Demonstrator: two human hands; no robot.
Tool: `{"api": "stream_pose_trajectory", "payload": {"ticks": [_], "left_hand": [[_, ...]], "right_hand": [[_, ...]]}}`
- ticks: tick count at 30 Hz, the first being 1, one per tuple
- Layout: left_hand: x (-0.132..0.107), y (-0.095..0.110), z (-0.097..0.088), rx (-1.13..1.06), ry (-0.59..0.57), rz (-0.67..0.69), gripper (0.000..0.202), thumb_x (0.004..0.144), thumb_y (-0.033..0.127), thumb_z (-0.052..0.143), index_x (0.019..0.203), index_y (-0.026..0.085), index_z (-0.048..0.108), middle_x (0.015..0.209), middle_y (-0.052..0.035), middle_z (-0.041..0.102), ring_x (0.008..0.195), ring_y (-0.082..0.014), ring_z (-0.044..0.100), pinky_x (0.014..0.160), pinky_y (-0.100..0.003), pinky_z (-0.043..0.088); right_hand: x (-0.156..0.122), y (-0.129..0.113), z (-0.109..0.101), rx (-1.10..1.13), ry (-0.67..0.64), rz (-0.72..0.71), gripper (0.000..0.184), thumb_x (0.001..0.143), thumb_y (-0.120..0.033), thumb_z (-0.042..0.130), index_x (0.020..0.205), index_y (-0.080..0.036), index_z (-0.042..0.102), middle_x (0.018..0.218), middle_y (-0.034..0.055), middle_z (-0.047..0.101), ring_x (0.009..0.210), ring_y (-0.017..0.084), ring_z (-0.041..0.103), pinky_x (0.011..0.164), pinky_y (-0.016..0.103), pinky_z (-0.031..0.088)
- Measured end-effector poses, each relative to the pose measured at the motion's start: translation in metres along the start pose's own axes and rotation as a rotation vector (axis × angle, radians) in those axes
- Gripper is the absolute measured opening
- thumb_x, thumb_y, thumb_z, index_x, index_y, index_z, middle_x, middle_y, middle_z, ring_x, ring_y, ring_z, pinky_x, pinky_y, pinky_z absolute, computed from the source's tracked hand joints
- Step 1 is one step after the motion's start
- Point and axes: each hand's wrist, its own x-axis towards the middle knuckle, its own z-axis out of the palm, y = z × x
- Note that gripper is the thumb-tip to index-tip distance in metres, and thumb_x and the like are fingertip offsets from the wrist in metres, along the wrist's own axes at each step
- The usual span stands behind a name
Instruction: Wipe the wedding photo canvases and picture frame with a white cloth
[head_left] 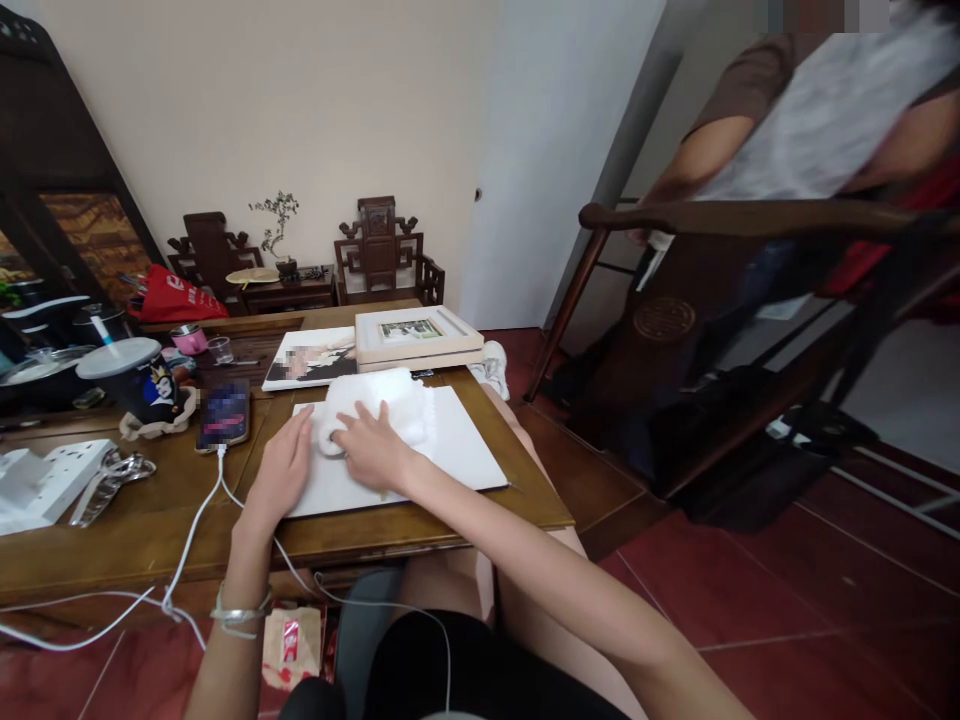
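Note:
A white flat board (457, 450) lies on the wooden table (135, 530) in front of me. On its far left part rests a white fluffy cloth (390, 400). My right hand (373, 450) presses down on the near edge of the cloth, fingers spread flat over it. My left hand (283, 468) lies flat on the board's left edge, fingers stretched out, touching the cloth's left end. A silver bracelet sits on my left wrist.
Behind the board lie a photo print (311, 360) and a framed picture (416, 335). A phone (223, 415) on a white cable, a dark cup (139, 380), a power strip (56, 480) stand left. A person (817, 110) stands behind a wooden chair (720, 300) at right.

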Motion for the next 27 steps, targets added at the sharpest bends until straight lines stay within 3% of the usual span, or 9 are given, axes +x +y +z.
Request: {"api": "stream_pose_trajectory", "payload": {"ticks": [4,9,15,20,23,27], "left_hand": [[-0.002,0.008,-0.006,-0.146,0.108,-0.074,0.060,0.098,0.049,0.022,0.135,0.011,0.049,0.142,-0.0122,0.050,0.133,-0.0208,0.045,0.115,-0.038,0.029],[-0.002,0.004,-0.005,-0.168,0.118,-0.102,0.062,0.098,0.051,0.019,0.136,0.011,0.047,0.143,-0.0127,0.050,0.133,-0.0206,0.045,0.115,-0.039,0.029],[-0.002,0.001,0.001,-0.018,-0.013,-0.048,0.059,0.097,0.048,0.024,0.133,0.011,0.051,0.142,-0.0125,0.050,0.135,-0.0218,0.044,0.116,-0.040,0.028],[-0.004,-0.013,0.008,0.136,-0.151,-0.027,0.052,0.093,0.038,0.031,0.131,0.011,0.054,0.143,-0.0131,0.049,0.137,-0.0240,0.040,0.116,-0.042,0.029],[-0.004,-0.017,0.009,0.161,-0.173,-0.016,0.051,0.092,0.037,0.034,0.130,0.009,0.054,0.143,-0.0151,0.048,0.138,-0.0247,0.039,0.116,-0.043,0.028],[-0.004,-0.016,0.008,0.175,-0.178,-0.017,0.051,0.093,0.037,0.034,0.131,0.010,0.054,0.143,-0.0153,0.048,0.138,-0.0249,0.039,0.116,-0.043,0.028]], "right_hand": [[-0.014,-0.020,0.000,0.020,0.033,-0.217,0.040,0.081,-0.008,0.042,0.115,-0.015,0.063,0.140,0.0135,0.049,0.134,0.040,0.032,0.102,0.071,0.028],[-0.053,-0.032,-0.020,0.109,-0.038,-0.398,0.036,0.078,-0.006,0.044,0.102,-0.019,0.067,0.134,0.0083,0.057,0.128,0.031,0.043,0.106,0.061,0.030],[-0.081,-0.006,-0.039,0.228,-0.113,-0.319,0.034,0.076,-0.005,0.046,0.098,-0.018,0.068,0.103,0.0120,0.069,0.109,0.026,0.059,0.099,0.045,0.038],[-0.059,0.025,-0.033,0.225,-0.055,-0.188,0.035,0.073,-0.004,0.041,0.093,-0.016,0.068,0.086,0.0091,0.070,0.098,0.025,0.062,0.083,0.032,0.043],[-0.034,0.034,-0.028,0.174,-0.018,-0.092,0.035,0.075,-0.007,0.041,0.095,-0.015,0.068,0.092,0.0103,0.070,0.089,0.024,0.064,0.076,0.030,0.043],[0.002,0.034,-0.025,0.159,-0.018,-0.001,0.035,0.078,-0.008,0.041,0.099,-0.015,0.068,0.098,0.0105,0.072,0.091,0.024,0.064,0.075,0.028,0.042]]}}
